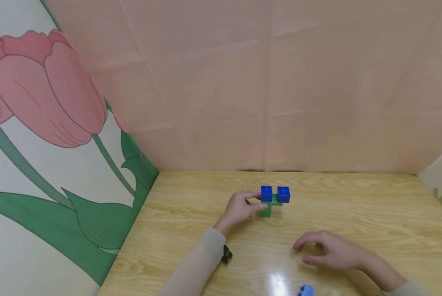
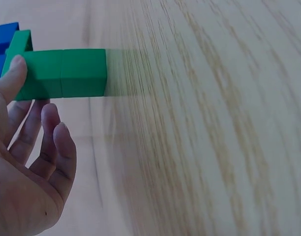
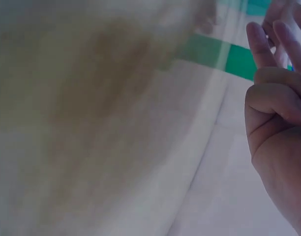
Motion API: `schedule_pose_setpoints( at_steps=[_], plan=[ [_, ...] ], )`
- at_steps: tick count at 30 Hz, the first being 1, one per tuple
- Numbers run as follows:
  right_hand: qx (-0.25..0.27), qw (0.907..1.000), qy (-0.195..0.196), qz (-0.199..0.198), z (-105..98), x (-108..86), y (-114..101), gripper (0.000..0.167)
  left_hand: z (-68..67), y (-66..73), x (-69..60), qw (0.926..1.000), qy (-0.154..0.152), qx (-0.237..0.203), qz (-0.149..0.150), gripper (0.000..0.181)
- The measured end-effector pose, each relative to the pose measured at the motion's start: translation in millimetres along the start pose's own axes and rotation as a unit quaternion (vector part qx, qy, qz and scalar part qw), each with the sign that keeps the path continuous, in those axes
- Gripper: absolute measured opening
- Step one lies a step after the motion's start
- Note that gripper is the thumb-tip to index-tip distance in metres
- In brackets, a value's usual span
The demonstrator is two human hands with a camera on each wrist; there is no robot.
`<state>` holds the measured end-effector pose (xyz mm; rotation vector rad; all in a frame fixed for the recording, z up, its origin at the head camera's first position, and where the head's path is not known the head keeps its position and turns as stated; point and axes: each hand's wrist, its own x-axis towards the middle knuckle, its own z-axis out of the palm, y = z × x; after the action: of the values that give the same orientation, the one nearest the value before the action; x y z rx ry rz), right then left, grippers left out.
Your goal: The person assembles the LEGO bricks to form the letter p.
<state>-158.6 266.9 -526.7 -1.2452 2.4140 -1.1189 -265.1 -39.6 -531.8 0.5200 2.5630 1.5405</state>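
A small build of toy building bricks stands on the wooden table (image 1: pixel 317 197). Its two blue bricks (image 1: pixel 283 194) sit side by side with a gap on a flat green piece, above a green column (image 2: pixel 67 73). My left hand (image 1: pixel 241 209) pinches this build from the left, thumb in front near the top of the column; the other fingers are partly hidden behind it in the left wrist view. Apart from the build, to the front right, my right hand (image 1: pixel 332 250) hovers with loosely curled fingers and holds nothing.
A light blue brick (image 1: pixel 306 290) lies at the bottom edge of the head view. Beside the left sleeve is a small black object (image 1: pixel 226 255), its kind unclear. A pinkish covering (image 1: pixel 221 102) rises behind the table, and a tulip-printed panel (image 1: pixel 47 94) borders the left.
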Motion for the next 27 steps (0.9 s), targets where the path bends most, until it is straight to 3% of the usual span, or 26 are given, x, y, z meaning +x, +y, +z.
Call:
schedule_pose_setpoints(
  at_steps=[6, 11, 16, 21, 27],
  plan=[
    [0.055, 0.9965, -0.055, -0.029, 10, -5.6, -2, 0.03, -0.2, 1.3, -0.8, 1.0, -0.002, -0.005, -0.004, 0.044],
    [0.092, 0.9898, -0.109, 0.002, 13, -7.4, -9, 0.032, -1.3, 2.3, -1.1, 1.0, -0.002, -0.003, -0.003, 0.044],
    [0.143, 0.9776, -0.152, 0.023, 14, -7.1, -14, 0.033, -1.6, 2.3, -1.2, 1.0, -0.002, -0.003, -0.003, 0.044],
    [0.184, 0.9679, -0.17, 0.013, 15, -5.8, -12, 0.033, -0.5, 1.2, -0.8, 1.0, 0.002, -0.004, -0.008, 0.046],
    [0.19, 0.9661, -0.173, 0.023, 18, -8.5, -9, 0.034, 0.4, 1.3, -0.2, 0.9999, 0.004, -0.002, -0.011, 0.047]
  ],
)
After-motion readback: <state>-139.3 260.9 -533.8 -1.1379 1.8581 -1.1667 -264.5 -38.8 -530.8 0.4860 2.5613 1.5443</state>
